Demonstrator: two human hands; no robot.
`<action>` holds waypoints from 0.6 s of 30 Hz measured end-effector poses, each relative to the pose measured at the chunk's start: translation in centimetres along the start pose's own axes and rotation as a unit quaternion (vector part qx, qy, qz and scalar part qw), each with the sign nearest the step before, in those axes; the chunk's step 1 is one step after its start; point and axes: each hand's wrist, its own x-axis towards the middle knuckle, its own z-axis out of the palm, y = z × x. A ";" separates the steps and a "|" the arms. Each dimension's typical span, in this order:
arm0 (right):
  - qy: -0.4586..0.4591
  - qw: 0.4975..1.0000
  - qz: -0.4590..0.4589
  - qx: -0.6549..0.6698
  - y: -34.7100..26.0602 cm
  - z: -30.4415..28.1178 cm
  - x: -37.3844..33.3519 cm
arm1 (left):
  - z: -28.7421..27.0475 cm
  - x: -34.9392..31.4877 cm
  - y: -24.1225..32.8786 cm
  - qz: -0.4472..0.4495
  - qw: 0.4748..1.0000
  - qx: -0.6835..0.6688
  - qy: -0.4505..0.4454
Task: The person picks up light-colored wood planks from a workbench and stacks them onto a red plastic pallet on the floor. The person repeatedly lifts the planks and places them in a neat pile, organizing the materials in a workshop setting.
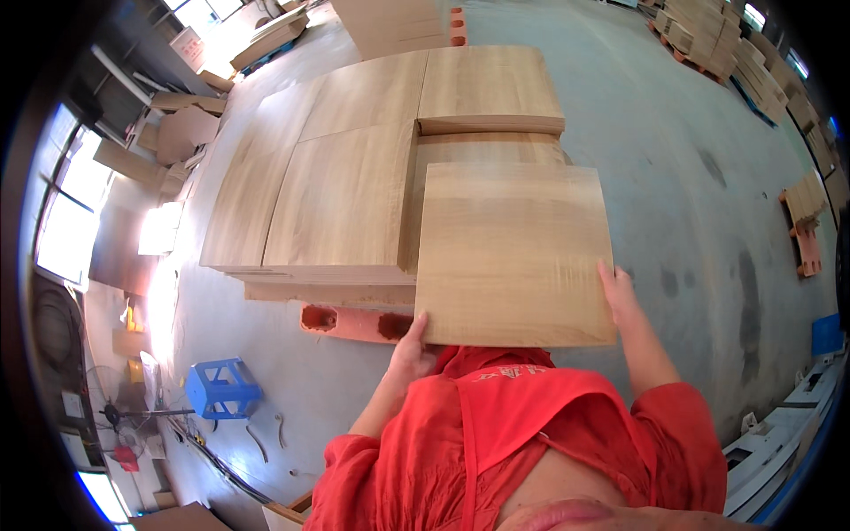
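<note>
A flat, light wood-grain board (513, 257) is held level in front of my body. My left hand (413, 350) grips its near left corner, and my right hand (617, 290) grips its right edge; fingers beneath the board are hidden. Behind and left of it lie stacks of matching wood-grain boards (341, 195), side by side. Past the far edge of the held board, a lower stack (496, 149) shows, its top below that of the neighbouring stacks. The held board covers most of that lower stack.
An orange-red pallet (354, 322) sits under the stacks. On the floor at left stand a blue plastic stool (221, 389) and a fan (112, 414), with cables near them. Board piles (699, 40) line the far right. A grey machine (779, 442) is at lower right.
</note>
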 end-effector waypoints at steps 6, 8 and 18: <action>-0.017 1.000 -0.001 -0.024 -2.1 2.0 8.2 | 1.5 6.7 2.8 0.123 0.982 -0.135 -0.053; -0.059 0.998 -0.028 0.004 -2.1 2.4 11.0 | 3.3 7.3 3.8 0.163 0.975 -0.144 -0.046; -0.145 0.982 0.047 0.112 -6.3 6.1 13.5 | 6.8 5.9 6.6 0.163 0.964 -0.203 -0.063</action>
